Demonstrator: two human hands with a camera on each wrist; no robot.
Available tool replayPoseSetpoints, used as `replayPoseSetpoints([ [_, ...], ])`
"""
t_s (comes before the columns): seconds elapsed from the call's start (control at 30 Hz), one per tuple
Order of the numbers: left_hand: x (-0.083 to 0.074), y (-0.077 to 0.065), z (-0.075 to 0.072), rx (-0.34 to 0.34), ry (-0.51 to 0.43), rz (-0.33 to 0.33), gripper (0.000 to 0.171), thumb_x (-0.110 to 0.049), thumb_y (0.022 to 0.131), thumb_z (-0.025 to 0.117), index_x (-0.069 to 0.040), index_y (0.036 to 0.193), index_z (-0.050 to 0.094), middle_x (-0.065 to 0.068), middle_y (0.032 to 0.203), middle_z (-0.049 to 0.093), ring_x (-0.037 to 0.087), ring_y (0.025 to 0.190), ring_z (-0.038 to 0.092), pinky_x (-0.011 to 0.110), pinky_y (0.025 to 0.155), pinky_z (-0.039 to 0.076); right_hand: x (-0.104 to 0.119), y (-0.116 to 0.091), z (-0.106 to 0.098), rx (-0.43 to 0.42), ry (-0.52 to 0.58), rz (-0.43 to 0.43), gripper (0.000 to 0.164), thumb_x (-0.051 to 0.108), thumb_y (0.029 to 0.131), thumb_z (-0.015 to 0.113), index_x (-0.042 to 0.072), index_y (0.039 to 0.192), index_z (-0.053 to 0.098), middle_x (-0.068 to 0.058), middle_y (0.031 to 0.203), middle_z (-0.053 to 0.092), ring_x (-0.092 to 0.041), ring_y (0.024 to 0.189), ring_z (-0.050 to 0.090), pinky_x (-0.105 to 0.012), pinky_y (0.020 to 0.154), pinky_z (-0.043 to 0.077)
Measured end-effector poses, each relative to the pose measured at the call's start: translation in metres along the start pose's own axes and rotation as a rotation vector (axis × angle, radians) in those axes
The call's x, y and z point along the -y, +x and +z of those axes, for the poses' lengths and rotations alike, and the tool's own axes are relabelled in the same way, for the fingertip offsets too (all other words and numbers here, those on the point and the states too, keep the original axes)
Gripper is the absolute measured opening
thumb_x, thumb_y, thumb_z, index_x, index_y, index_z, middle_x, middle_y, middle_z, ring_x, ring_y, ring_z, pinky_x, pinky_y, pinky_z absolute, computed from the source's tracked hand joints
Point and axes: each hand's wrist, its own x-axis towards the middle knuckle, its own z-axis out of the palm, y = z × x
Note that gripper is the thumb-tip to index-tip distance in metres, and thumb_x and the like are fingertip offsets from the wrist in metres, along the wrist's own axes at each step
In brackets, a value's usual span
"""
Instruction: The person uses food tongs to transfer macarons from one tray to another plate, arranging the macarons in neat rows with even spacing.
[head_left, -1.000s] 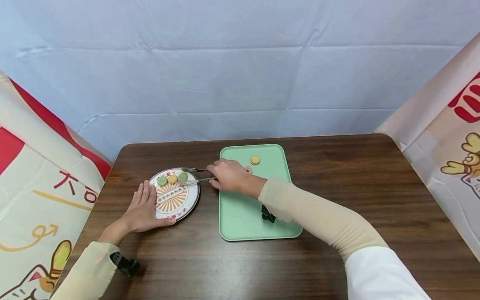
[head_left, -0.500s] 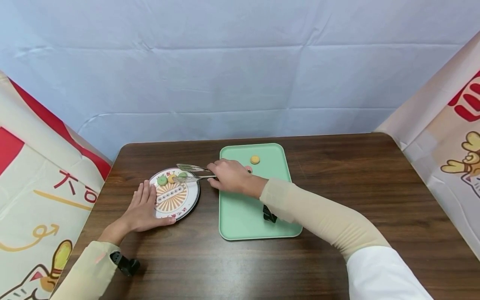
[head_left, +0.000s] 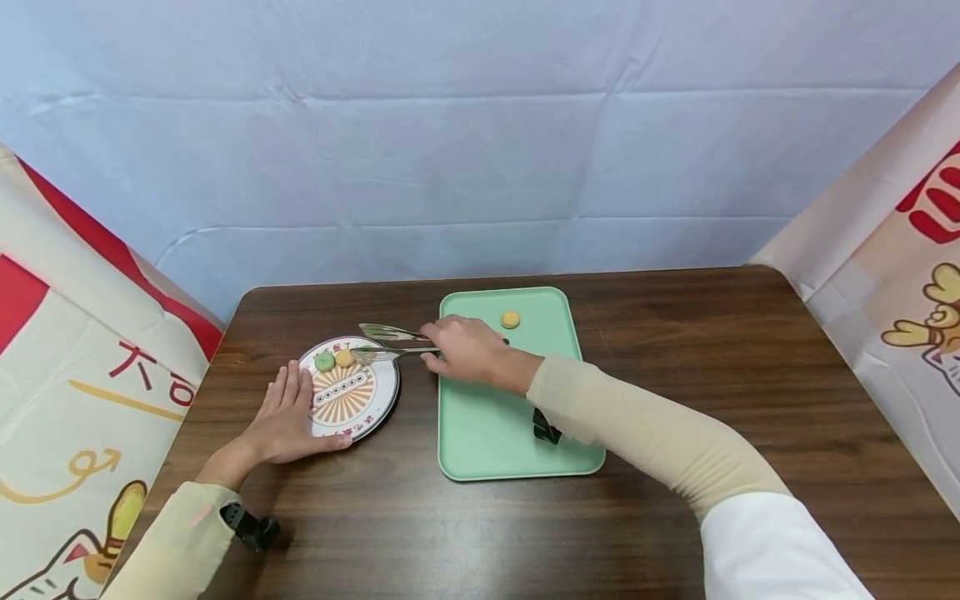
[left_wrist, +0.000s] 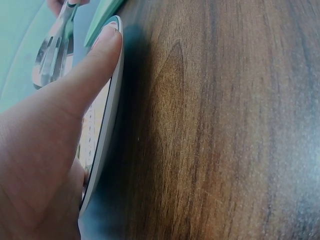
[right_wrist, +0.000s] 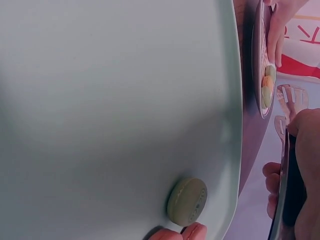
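My left hand (head_left: pixel 281 423) rests on the left side of a round white plate (head_left: pixel 382 406), fingers straight and thumb along its near rim (left_wrist: pixel 100 45). On the plate, a green macaron (head_left: pixel 325 361), a yellow macaron (head_left: pixel 344 358) and another green macaron (right_wrist: pixel 265 97) sit in a row near the far rim. My right hand (head_left: pixel 468 350) grips metal food tongs (head_left: pixel 393 333) above the gap between plate and tray. The tongs' slotted ends stand apart with nothing between them. In the head view, one end overlaps the right-hand green macaron, mostly hiding it.
A light green tray (head_left: pixel 487 433) lies right of the plate, under my right forearm. It holds a yellow macaron (head_left: pixel 510 320) at its far end; a green macaron (right_wrist: pixel 187 201) and pink macarons (right_wrist: pixel 167 234) show in the right wrist view. Brown wooden table (head_left: pixel 675 358) surrounds both.
The tongs have spread and let go of the right-hand green macaron, which stays on the plate. My right hand has drifted slightly right with them. My left hand has not moved.
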Motion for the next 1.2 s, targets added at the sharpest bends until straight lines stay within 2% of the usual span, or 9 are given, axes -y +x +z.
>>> replayPoseSetpoints([
  [0.63,0.001,0.001,0.0,-0.004,0.001,-0.002,0.146,-0.081,0.072,0.07,0.018,0.154,0.001,0.036,0.162,-0.016,0.052,0.15,-0.013,0.067,0.118,-0.001,-0.009,-0.007,-0.006,0.023,0.048,0.029,0.042,0.031,0.103,0.057,0.006,0.135,0.061,-0.007,0.126,0.069,-0.022,0.118,0.063,-0.038,0.085,0.058],
  [0.8,0.001,0.001,-0.001,0.008,0.003,-0.004,0.147,-0.082,0.073,0.068,0.018,0.154,-0.002,0.036,0.161,-0.018,0.052,0.149,-0.016,0.067,0.118,-0.003,-0.01,-0.009,-0.007,0.016,0.03,0.028,0.042,0.032,0.103,0.057,0.007,0.136,0.061,-0.006,0.122,0.07,-0.022,0.117,0.064,-0.037,0.083,0.058],
  [0.93,0.001,0.001,-0.002,0.016,0.006,-0.006,0.147,-0.083,0.073,0.067,0.018,0.154,-0.003,0.036,0.161,-0.018,0.052,0.149,-0.016,0.067,0.118,-0.003,-0.011,-0.011,-0.008,0.011,0.022,0.021,0.04,0.031,0.103,0.057,0.006,0.134,0.061,-0.006,0.116,0.071,-0.022,0.111,0.066,-0.036,0.077,0.058],
  [1.2,0.003,0.002,0.0,0.013,0.008,-0.006,0.148,-0.084,0.072,0.067,0.018,0.154,-0.003,0.036,0.161,-0.018,0.052,0.149,-0.016,0.068,0.118,-0.002,-0.013,-0.013,-0.011,0.015,0.012,0.026,0.042,0.033,0.103,0.057,0.006,0.136,0.062,-0.007,0.119,0.071,-0.021,0.11,0.066,-0.036,0.075,0.059],
])
